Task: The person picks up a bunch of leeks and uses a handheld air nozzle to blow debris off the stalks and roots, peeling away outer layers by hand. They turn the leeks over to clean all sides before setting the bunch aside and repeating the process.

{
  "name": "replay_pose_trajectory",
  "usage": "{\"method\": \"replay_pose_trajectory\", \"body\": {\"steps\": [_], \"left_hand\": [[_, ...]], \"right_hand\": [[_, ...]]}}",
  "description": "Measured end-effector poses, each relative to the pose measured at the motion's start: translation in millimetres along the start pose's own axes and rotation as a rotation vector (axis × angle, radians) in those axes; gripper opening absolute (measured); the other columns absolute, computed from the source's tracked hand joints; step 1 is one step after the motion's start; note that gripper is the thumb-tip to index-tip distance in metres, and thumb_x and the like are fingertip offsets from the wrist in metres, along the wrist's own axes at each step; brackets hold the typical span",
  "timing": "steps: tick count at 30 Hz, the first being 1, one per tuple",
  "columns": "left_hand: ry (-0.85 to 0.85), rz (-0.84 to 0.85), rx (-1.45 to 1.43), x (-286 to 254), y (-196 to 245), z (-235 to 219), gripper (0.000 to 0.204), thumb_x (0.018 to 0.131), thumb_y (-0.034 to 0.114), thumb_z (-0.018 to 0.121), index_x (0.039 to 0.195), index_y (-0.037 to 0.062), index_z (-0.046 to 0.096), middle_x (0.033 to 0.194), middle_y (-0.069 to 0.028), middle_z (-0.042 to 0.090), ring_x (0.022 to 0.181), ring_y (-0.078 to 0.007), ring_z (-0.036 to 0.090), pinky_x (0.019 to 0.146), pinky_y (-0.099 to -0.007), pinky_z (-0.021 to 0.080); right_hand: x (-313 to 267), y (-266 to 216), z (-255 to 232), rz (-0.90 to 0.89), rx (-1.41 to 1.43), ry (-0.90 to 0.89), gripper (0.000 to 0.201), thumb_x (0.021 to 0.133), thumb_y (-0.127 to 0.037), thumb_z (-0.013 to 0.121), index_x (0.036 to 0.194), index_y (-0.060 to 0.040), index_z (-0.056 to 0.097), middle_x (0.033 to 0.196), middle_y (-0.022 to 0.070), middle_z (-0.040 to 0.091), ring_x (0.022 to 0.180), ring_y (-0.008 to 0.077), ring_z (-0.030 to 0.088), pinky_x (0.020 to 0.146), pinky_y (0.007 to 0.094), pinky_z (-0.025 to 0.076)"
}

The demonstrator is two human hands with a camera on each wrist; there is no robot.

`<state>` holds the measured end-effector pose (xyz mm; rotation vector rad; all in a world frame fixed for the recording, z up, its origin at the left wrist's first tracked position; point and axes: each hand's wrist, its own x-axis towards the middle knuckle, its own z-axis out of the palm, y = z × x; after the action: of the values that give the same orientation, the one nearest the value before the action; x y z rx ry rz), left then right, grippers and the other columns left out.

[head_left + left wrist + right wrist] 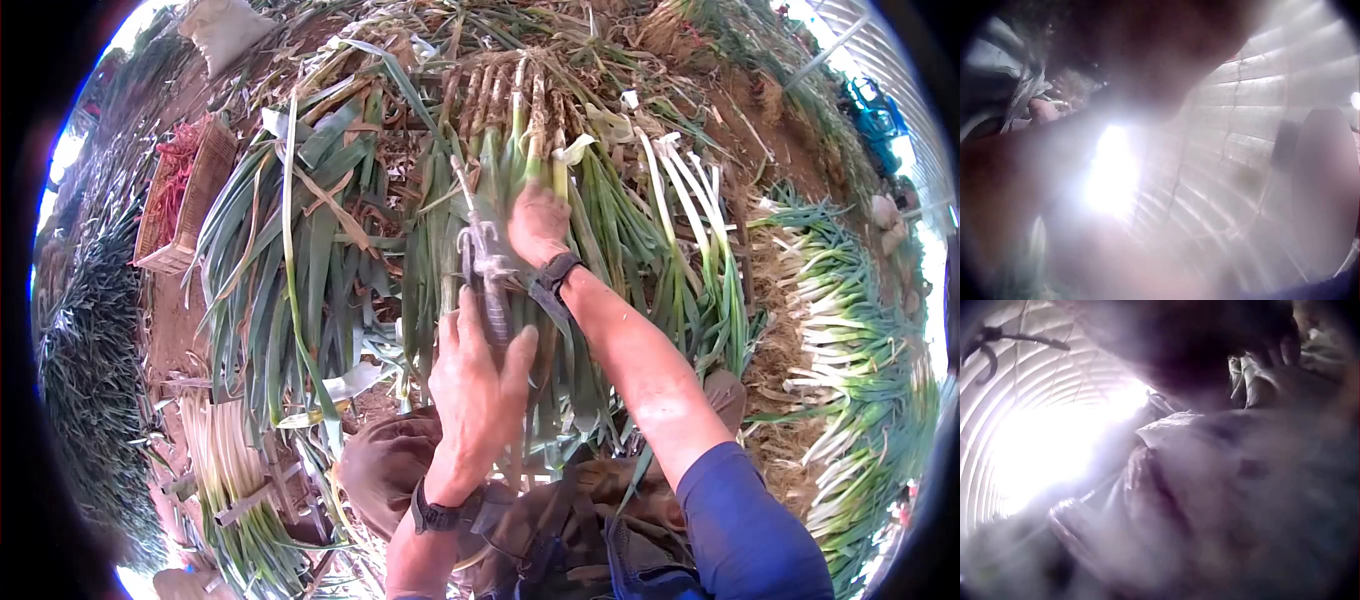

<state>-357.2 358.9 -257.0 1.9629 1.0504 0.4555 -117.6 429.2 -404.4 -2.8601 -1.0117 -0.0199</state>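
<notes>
In the head view the right hand (540, 222) grips the stalk of a leek (536, 125), in a row of leeks with soil-stained roots pointing away. Left of that wrist is a grey nozzle-like tool (490, 262), its thin tip angled up over the leaves. The left hand (476, 382) is just below the tool, fingers extended and thumb spread, with the tool's lower end between them; whether they touch is unclear. Both wrist views are blurred and glaring, and neither shows clearly what its hand holds.
More long-leaved leeks (335, 230) lie at left beside a crate (205, 190) with red strings. A tied bundle of pale stalks (225, 450) is at lower left. Peeled leeks (840, 350) form a long row at right. A pale sack (225, 32) stands at upper left.
</notes>
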Motion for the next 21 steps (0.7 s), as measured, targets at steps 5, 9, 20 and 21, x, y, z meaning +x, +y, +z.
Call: {"method": "replay_pose_trajectory", "body": {"steps": [5,9,20,21], "left_hand": [[-0.136,0.050,-0.020,-1.6,-2.6,-3.6,0.077,0.094,0.036,0.068,0.150,-0.0086,0.039,0.124,-0.0277,0.057,0.106,-0.0453,0.064,0.091,-0.0513,0.051],[-0.336,0.072,-0.096,-19.8,2.0,8.7,0.073,0.091,0.036,0.067,0.143,-0.0103,0.047,0.106,-0.0245,0.058,0.098,-0.0414,0.061,0.087,-0.0480,0.050],[-0.461,0.055,0.001,-30.6,9.1,47.7,0.057,0.092,0.036,0.065,0.133,-0.0028,0.055,0.100,-0.0254,0.059,0.095,-0.0463,0.061,0.082,-0.0527,0.049],[-0.462,0.032,0.000,-26.8,11.7,50.1,0.055,0.092,0.036,0.065,0.130,-0.0029,0.057,0.098,-0.0253,0.059,0.095,-0.0462,0.061,0.082,-0.0528,0.048]], "right_hand": [[-15.1,30.6,-54.1,0.132,0.353,-0.325,0.074,0.077,-0.030,0.076,0.135,0.0041,0.045,0.116,0.0230,0.066,0.103,0.0379,0.070,0.084,0.0481,0.058],[-49.0,90.2,-62.7,-0.222,0.292,-0.231,0.065,0.079,-0.032,0.073,0.125,0.0075,0.050,0.087,0.0250,0.071,0.081,0.0415,0.073,0.076,0.0514,0.059],[-160.7,130.3,-113.7,-0.151,0.247,-0.459,0.080,0.076,-0.019,0.078,0.142,0.0046,0.038,0.117,0.0260,0.067,0.094,0.0444,0.070,0.078,0.0503,0.058],[-171.6,136.8,-110.2,-0.147,0.248,-0.456,0.080,0.076,-0.019,0.078,0.142,0.0046,0.038,0.117,0.0260,0.067,0.094,0.0444,0.070,0.078,0.0503,0.058]]}}
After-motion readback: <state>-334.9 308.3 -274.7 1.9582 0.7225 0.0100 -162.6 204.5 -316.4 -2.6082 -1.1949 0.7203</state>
